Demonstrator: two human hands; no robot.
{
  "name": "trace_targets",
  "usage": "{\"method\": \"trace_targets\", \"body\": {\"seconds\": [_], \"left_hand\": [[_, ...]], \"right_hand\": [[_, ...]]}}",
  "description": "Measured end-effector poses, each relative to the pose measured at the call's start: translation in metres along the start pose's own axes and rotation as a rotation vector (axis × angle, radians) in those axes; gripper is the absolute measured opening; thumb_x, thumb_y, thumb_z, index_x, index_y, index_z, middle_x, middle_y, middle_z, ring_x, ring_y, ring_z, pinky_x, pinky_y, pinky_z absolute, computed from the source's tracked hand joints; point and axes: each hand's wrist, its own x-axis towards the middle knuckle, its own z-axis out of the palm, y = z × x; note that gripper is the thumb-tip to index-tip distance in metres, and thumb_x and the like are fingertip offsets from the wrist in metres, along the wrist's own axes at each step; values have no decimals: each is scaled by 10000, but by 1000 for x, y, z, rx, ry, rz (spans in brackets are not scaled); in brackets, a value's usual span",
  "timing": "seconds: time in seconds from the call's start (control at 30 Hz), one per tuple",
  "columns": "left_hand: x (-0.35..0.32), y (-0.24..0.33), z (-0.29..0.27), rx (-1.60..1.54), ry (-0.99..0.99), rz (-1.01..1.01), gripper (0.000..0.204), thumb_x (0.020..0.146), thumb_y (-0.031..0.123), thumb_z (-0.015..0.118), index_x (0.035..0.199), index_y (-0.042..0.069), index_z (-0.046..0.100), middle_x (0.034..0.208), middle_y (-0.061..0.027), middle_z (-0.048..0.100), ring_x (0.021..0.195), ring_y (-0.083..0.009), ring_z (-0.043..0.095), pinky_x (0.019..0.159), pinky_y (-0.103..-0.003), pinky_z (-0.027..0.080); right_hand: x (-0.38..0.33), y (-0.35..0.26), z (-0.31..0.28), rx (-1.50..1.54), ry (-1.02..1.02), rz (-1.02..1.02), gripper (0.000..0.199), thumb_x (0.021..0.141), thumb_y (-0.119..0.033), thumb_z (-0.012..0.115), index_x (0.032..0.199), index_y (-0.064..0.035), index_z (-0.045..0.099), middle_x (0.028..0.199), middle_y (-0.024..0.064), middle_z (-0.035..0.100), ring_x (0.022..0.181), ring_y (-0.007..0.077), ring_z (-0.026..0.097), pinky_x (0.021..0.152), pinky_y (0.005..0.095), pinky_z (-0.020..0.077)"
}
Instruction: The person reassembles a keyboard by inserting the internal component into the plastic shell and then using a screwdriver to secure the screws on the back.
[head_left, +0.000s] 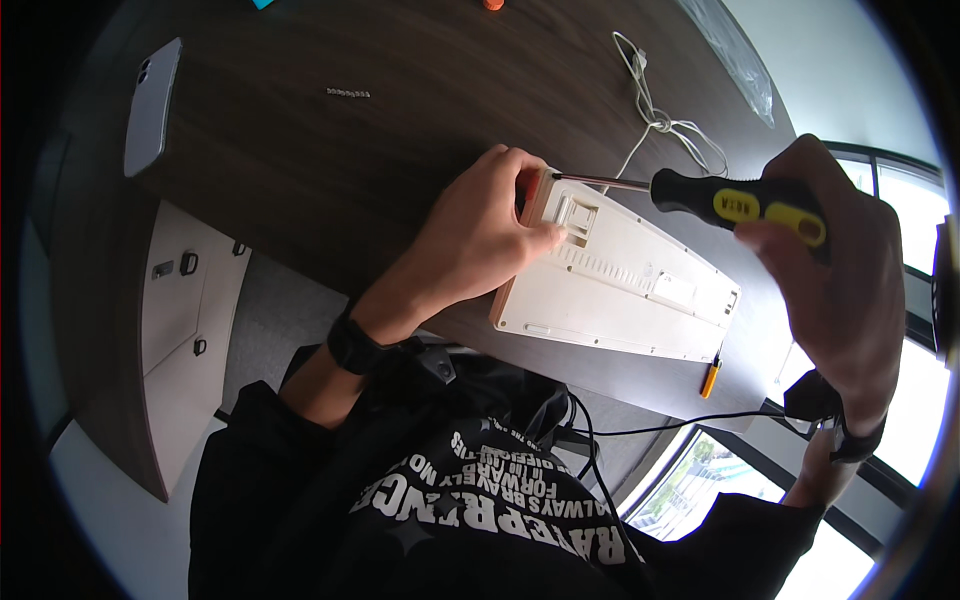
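A keyboard (620, 290) lies with its white underside up, reaching from the middle of the desk toward the right. My left hand (480, 225) grips its left end, thumb on the underside near a flip-out foot (577, 219) and fingers over the far edge. My right hand (845, 260) is wrapped round the black and yellow handle of a screwdriver (735, 205). The screwdriver is held nearly level, its dark tip at the keyboard's far left corner. Whether the tip sits in a screw is too small to tell.
A short row of small screws (348, 93) lies on the dark desk (270, 150). A white phone (153, 110) rests at the left edge. Beyond the keyboard are a tied white cable (662, 122) and clear plastic wrapping (735, 55). A small orange-handled tool (710, 378) is near the right end.
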Motion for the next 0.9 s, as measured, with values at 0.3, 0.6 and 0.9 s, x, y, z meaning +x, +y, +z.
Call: {"method": "trace_targets", "body": {"seconds": [0.3,0.6,0.9], "left_hand": [[1,-1,-3,-44,-15,28,431,765,169,743,1115,-12,570,986,-70,567,822,-160,557,744,-295,475],[-1,-4,2,-14,-3,10,406,776,170,737,1098,-5,562,992,-90,547,874,-195,566,772,-320,490],[1,-2,1,31,5,2,398,768,140,728,1097,-10,561,998,-99,554,863,-202,582,763,-320,498]], "right_hand": [[15,8,-11,-251,85,-545,497,743,68,727,1204,5,551,1104,219,615,998,369,656,785,405,604],[30,-4,-7,-324,42,-646,460,708,62,743,1149,47,614,1033,230,661,909,355,691,719,375,617],[24,-9,-2,-282,77,-586,465,698,49,752,1142,57,612,972,234,661,851,350,690,658,361,607]]}}
